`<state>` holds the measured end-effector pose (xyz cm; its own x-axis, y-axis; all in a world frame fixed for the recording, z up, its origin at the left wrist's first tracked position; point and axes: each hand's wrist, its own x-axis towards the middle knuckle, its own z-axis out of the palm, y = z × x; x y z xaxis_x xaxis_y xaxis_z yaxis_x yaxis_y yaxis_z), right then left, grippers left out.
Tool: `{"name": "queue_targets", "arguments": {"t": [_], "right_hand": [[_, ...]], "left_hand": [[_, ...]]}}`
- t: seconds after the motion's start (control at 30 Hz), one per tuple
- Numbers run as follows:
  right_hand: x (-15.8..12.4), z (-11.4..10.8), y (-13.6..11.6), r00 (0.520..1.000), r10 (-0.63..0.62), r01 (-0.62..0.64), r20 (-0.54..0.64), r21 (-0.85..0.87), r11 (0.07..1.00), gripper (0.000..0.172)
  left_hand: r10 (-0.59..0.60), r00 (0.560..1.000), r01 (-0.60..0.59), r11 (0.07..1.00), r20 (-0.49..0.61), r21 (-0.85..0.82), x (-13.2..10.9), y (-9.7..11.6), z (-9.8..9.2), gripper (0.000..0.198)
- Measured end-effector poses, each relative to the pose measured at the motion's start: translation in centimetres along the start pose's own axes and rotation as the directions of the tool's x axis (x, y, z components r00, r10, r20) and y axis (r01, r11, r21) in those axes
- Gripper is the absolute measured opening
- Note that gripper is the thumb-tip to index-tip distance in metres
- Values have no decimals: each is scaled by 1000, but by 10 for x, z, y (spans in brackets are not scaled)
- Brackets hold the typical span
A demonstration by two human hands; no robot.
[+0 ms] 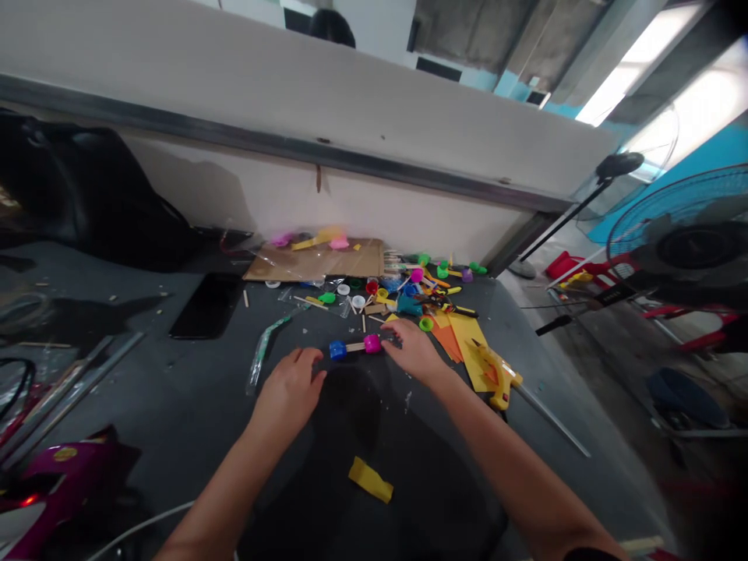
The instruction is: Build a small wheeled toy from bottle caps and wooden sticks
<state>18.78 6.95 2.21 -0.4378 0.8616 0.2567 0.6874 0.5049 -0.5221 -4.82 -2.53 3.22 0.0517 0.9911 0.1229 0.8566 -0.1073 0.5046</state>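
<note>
Head view: we look forward and down from above the near side of the counter [181, 405], close over its surface, our field extending beyond its far edge and over the partition [362, 97] behind it.

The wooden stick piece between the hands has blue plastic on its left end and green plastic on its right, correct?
Not quite: the head view shows pink plastic on the right end of the wooden stick piece, not green. The blue plastic is on its left end.
</note>
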Motion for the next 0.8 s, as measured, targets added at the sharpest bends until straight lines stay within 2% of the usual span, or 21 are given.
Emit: {"name": "queue_targets", "arguments": {"t": [0.1,0.2,0.4,0.6,0.8], "right_hand": [[2,5,-4,983,-149,150,110,2,989,43],[6,15,-3,963,-190,199,190,-30,980,57],[-9,25,-7,963,-171,167,207,35,985,35],[-34,22,-14,983,-97,84,156,87,993,45],[-26,31,-8,996,-46,40,70,93,995,39]], "left_hand": [[11,1000,-11,1000,-6,-8,12,-6,5,38],[62,998,-62,998,-4,-15,22,-7,16,42],[138,990,-136,989,37,-50,20,-5,22,26],[129,991,-121,982,45,-146,10,-9,26,31],[114,992,-104,981,54,-162,28,-12,30,29]]}}
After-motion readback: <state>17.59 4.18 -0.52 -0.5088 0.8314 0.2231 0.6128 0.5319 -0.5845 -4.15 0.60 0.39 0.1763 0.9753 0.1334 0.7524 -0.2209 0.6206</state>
